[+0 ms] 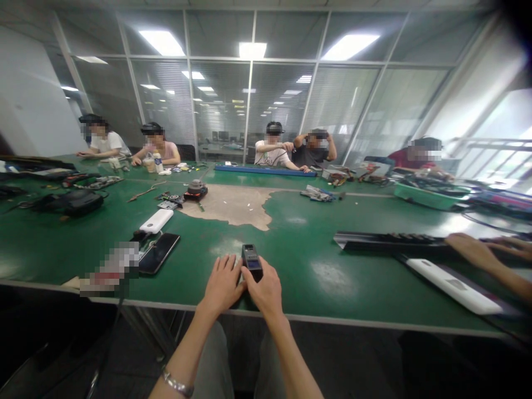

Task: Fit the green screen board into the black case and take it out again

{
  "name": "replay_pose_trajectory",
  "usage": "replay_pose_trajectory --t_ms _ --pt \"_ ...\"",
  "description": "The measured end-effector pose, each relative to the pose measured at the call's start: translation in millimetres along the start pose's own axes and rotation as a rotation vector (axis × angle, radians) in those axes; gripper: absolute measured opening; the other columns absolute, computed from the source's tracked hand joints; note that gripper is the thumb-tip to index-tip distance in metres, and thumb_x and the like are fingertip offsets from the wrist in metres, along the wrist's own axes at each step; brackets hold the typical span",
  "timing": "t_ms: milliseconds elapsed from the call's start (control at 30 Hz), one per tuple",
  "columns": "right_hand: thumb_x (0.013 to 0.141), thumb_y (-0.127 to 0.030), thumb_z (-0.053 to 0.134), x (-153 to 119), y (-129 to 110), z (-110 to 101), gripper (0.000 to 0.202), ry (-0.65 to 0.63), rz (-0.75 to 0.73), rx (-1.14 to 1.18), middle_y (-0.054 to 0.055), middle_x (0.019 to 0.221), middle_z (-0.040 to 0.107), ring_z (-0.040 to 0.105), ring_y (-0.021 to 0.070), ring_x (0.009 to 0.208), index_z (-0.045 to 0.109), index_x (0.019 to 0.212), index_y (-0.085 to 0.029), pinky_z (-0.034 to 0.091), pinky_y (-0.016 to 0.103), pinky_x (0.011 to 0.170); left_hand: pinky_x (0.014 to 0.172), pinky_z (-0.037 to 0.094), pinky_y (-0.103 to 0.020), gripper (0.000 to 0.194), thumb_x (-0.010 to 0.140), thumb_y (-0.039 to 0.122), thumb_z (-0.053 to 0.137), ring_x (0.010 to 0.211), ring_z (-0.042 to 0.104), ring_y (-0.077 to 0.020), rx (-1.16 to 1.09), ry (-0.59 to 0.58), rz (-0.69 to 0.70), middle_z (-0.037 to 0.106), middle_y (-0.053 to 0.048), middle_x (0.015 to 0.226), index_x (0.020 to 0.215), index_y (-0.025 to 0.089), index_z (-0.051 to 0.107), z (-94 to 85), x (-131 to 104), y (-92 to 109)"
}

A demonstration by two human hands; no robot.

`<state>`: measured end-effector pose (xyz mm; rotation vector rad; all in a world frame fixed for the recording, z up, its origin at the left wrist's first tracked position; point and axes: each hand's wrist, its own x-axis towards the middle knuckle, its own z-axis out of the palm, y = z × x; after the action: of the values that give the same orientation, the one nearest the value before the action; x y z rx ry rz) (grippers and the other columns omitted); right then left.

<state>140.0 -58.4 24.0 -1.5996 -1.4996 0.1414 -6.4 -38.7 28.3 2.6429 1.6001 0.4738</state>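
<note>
A small black box-shaped device with a little screen (251, 261) is on the green table, close to its near edge. My right hand (266, 287) is closed on its near right side, the thumb lying over the near end. Just left of the device, my left hand (222, 282) rests flat on the table with fingers stretched forward, holding nothing. Its thumb comes close to the device and my right thumb; whether they touch I cannot tell. A bracelet (177, 383) circles my left wrist. The underside of the device is hidden.
Left lie a black phone (160, 253) and a white power bank (157, 221). Ahead is a torn brown sheet (233, 202). At right, a co-worker's hand (471, 252) touches a long black channel (382, 242), near a white elongated device (453, 285). Other people sit across the table.
</note>
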Motion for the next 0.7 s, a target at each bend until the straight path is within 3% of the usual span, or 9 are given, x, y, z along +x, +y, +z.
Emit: replay_pose_trajectory --t_ms 100,700 --pt "0.084 -0.051 0.056 0.1 -1.5 -1.0 0.053 0.0 -0.026 0.011 0.013 0.118 0.065 0.058 0.0255 0.111 0.06 0.122 -0.015 0.041 0.037 0.099 0.117 0.019 -0.052 0.059 0.094 0.047 0.04 0.142 0.029 -0.0298 -0.008 0.011 -0.001 0.036 -0.009 0.153 0.147 0.022 0.034 -1.3 -1.2 0.5" --pt "0.082 -0.055 0.055 -6.0 1.1 5.6 0.061 -0.045 -0.015 -0.049 0.015 0.118 0.065 0.058 0.0291 0.111 0.056 0.127 -0.014 0.044 0.039 0.094 0.116 0.02 -0.052 0.058 0.094 0.053 0.037 0.141 0.029 -0.0297 -0.046 0.03 -0.034 0.039 -0.01 0.151 0.143 0.023 0.04 -4.7 -9.5 0.1"
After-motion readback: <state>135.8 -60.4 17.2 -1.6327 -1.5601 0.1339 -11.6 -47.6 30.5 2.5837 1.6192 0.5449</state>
